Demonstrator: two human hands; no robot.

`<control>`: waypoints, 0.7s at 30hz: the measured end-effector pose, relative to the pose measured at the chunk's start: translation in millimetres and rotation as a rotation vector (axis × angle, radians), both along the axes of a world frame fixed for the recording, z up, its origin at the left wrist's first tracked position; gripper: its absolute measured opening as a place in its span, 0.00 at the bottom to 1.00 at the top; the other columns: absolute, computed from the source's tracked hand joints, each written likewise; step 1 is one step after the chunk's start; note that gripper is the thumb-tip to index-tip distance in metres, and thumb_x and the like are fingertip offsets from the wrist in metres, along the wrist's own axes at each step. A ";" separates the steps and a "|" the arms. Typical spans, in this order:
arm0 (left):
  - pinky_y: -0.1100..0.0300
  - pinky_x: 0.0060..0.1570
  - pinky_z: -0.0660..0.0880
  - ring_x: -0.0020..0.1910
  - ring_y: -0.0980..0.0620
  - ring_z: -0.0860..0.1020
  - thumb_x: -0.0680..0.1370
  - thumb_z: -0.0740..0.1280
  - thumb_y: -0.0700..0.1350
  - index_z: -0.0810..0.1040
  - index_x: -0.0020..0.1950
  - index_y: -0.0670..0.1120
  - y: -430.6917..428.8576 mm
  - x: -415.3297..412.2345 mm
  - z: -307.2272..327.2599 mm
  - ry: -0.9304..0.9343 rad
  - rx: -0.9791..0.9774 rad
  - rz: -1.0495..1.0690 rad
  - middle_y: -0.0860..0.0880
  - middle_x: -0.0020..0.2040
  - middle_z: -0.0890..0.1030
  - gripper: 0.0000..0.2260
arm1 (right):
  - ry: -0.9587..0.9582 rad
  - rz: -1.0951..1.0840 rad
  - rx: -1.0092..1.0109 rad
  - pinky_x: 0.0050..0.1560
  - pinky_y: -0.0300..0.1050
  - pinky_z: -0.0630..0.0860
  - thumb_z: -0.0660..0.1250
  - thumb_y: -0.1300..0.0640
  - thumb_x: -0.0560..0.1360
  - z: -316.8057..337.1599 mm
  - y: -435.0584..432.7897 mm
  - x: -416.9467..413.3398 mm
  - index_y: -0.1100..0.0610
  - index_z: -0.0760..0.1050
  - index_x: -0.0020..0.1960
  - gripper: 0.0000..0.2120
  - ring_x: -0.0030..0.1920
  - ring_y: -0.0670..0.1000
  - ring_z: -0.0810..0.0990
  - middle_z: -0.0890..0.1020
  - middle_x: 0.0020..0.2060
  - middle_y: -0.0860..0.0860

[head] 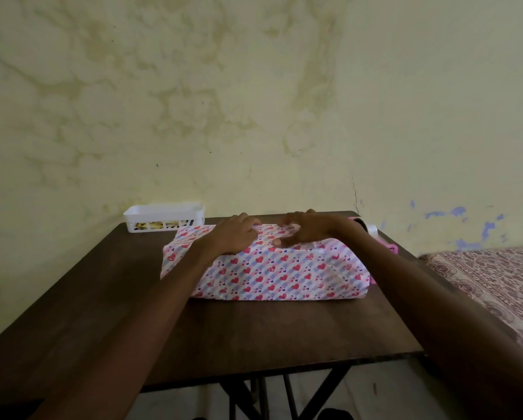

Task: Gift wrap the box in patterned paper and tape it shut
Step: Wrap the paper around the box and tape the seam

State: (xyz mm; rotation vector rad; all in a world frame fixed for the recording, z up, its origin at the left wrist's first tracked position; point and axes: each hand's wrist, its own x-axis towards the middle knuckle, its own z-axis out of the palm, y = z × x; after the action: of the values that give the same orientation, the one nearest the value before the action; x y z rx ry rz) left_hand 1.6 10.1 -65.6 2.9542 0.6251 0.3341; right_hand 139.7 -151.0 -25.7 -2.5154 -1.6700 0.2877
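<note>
One box (266, 269), one basket (163, 219), two hands (234, 236) (307, 231).

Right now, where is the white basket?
In the head view, the white basket stands at the far left corner of the table, just beyond the left end of the wrapped box.
</note>
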 end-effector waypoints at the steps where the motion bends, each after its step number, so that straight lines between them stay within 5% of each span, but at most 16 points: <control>1: 0.52 0.69 0.61 0.69 0.48 0.66 0.83 0.51 0.51 0.65 0.73 0.50 0.5 1.1 -0.8 0.011 0.001 0.007 0.47 0.72 0.66 0.18 | 0.041 -0.003 -0.016 0.71 0.55 0.63 0.65 0.32 0.72 0.5 0.2 1.2 0.49 0.60 0.75 0.38 0.72 0.55 0.65 0.65 0.75 0.51; 8: 0.46 0.72 0.55 0.71 0.48 0.64 0.83 0.51 0.52 0.64 0.73 0.50 -7.9 -3.3 -4.5 -0.003 0.082 0.048 0.48 0.72 0.66 0.19 | 0.112 -0.010 0.052 0.66 0.50 0.68 0.72 0.38 0.71 -2.2 -1.2 -0.1 0.53 0.61 0.74 0.39 0.67 0.54 0.71 0.69 0.72 0.53; 15: 0.52 0.65 0.67 0.60 0.49 0.75 0.81 0.56 0.54 0.71 0.65 0.49 -31.7 -26.7 -4.7 -0.367 0.205 0.030 0.49 0.63 0.76 0.16 | -0.116 0.085 0.145 0.68 0.56 0.69 0.77 0.34 0.62 1.9 -18.6 -21.6 0.50 0.60 0.74 0.48 0.67 0.53 0.67 0.68 0.68 0.50; 18: 0.52 0.63 0.70 0.57 0.48 0.77 0.80 0.55 0.59 0.72 0.64 0.49 -39.8 -37.2 2.4 -0.317 0.216 0.046 0.49 0.62 0.79 0.20 | -0.073 0.102 0.130 0.65 0.54 0.73 0.79 0.36 0.59 3.9 -24.1 -29.5 0.50 0.59 0.71 0.49 0.63 0.52 0.70 0.69 0.66 0.49; 21: 0.57 0.55 0.72 0.55 0.49 0.78 0.77 0.61 0.63 0.72 0.64 0.51 -44.2 -58.3 30.4 -0.118 0.023 -0.009 0.52 0.59 0.79 0.22 | 0.003 0.113 0.108 0.62 0.51 0.75 0.81 0.40 0.60 5.4 -30.8 -38.7 0.50 0.56 0.69 0.48 0.60 0.51 0.74 0.72 0.64 0.49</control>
State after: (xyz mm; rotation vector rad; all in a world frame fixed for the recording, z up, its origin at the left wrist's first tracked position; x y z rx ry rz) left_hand -56.6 -34.1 -35.3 2.9311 0.5968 0.5137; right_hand 101.0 -181.8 -20.3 -2.3480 -1.7787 0.2041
